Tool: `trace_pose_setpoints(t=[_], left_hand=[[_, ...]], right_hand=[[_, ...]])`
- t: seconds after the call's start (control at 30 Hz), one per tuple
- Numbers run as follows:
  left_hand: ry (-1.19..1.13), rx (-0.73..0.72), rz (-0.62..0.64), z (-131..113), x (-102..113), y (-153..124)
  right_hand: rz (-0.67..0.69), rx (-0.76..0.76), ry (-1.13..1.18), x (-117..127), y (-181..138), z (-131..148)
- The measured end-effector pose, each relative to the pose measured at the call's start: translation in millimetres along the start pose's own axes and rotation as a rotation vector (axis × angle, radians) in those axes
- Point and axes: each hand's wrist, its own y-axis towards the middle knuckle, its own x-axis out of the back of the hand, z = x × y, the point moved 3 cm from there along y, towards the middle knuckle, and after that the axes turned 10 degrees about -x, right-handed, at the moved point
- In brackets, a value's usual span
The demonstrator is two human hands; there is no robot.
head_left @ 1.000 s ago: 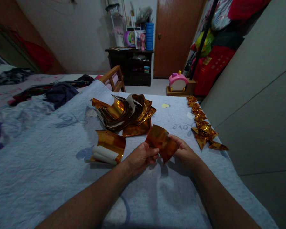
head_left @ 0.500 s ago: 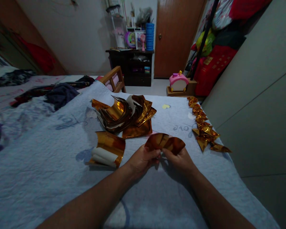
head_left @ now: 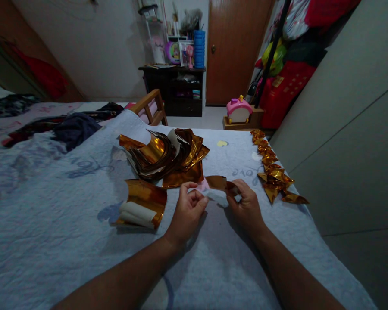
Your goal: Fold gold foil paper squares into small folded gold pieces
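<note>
My right hand (head_left: 245,204) pinches one end of a sheet of gold foil paper (head_left: 216,182), which stretches out to the left just above the bed. To its left, my left hand (head_left: 188,211) has its thumb and fingers apart, with nothing between them that I can see. Beyond the hands lies a fanned, curled stack of gold foil sheets (head_left: 151,157). Several more sheets (head_left: 146,194), curled with a white underside rolled inward, rest left of my left hand. Along the right side of the bed runs a row of folded gold foil pieces (head_left: 274,176).
A pale blue patterned sheet (head_left: 67,241) covers the bed. Dark clothes (head_left: 77,129) lie at the far left. Past the bed stand a wooden chair (head_left: 151,105), a dark cabinet (head_left: 174,92) and a pink toy (head_left: 239,110). A pale cabinet wall (head_left: 349,142) borders the right.
My left hand has come off the gold paper and moved slightly left, its fingers opening. The paper, curved between both hands before, now hangs flatter from my right hand. The view has shifted slightly.
</note>
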Motion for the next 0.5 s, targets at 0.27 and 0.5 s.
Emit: trace_pose_setpoints(t=[0.27, 0.5], left_hand=[[0.218, -0.190, 0.187, -5, -3, -7], [0.289, -0.218, 0.156, -3, 2, 6]], right_hand=[[-0.016, 0.226, -0.434, -3, -4, 4], [0.068, 0.299, -0.510, -7, -5, 5]])
